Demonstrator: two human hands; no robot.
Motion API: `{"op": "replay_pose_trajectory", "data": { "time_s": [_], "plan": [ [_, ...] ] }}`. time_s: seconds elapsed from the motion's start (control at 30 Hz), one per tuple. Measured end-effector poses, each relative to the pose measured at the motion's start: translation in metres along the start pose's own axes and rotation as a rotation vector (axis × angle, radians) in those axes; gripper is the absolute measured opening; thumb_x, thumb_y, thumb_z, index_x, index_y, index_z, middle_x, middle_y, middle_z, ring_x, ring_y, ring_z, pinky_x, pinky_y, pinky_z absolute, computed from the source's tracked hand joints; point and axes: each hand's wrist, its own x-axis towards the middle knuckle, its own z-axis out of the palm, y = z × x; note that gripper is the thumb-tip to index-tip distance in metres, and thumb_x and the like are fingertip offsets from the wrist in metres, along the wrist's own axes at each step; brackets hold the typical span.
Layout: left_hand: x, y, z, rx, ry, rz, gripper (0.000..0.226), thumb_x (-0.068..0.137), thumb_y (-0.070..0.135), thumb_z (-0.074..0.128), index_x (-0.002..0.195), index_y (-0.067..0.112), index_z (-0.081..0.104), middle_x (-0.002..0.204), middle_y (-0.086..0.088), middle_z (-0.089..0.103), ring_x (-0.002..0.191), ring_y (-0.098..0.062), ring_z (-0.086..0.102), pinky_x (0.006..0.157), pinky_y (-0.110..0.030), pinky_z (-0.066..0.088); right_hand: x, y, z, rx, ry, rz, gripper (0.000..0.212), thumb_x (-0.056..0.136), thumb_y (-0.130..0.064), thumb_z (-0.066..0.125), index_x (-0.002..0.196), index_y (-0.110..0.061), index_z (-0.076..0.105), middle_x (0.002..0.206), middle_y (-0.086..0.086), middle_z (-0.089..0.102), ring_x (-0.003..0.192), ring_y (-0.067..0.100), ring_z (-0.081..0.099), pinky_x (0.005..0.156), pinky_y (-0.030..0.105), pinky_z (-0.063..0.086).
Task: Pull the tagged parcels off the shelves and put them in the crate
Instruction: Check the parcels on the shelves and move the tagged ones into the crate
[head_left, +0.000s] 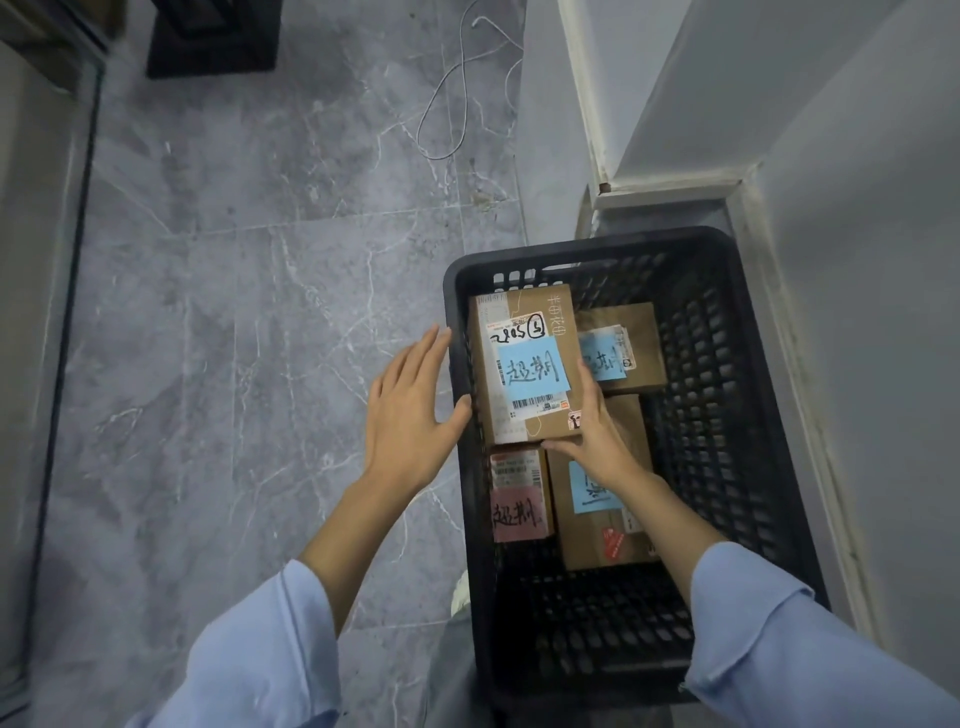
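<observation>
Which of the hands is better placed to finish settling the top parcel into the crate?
Probably the right hand: it is inside the crate, fingers against the top parcel at its near right corner. The left hand is spread open outside the crate's left wall.

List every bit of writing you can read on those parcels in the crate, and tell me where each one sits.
"超期": blue note on the top parcel.
"超期": pink note on the near-left parcel.
"半亩花田": top parcel's far edge.
Blue notes on two other parcels: partly hidden.
Shipping labels, barcodes: too small.
</observation>
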Motion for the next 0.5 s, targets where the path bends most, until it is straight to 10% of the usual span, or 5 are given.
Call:
{"op": "replay_pose_trajectory", "data": {
  "time_s": [0.2, 0.5],
  "plan": [
    [-0.011, 0.012, -0.015, 0.04, -0.013, -0.023, 0.072, 0.087, 0.056, 0.036, 0.154, 0.03, 0.023, 0.16, 0.01, 0.022, 0.146, -0.016, 0.02, 0.116, -0.036, 0.014, -0.004, -0.019, -0.031, -0.224, -0.154, 0.041, 0.127, 0.075, -0.037, 0.081, 0.152, -0.027, -0.019, 0.164, -0.002, -0.011, 0.15, 0.026, 0.011, 0.114, 0.051, 0.032],
    [-0.036, 0.038, -0.093, 0.132, 0.074, -0.094, 0.075, 0.087, 0.065, 0.025, 0.154, 0.029, 0.024, 0.16, 0.007, 0.022, 0.146, -0.021, 0.022, 0.115, -0.04, 0.019, -0.041, -0.119, -0.102, -0.398, 0.017, -0.137, 0.079, 0.094, -0.054, 0.052, 0.156, -0.026, 0.013, 0.162, 0.0, 0.017, 0.145, 0.025, 0.023, 0.11, 0.044, 0.034]
  ]
}}
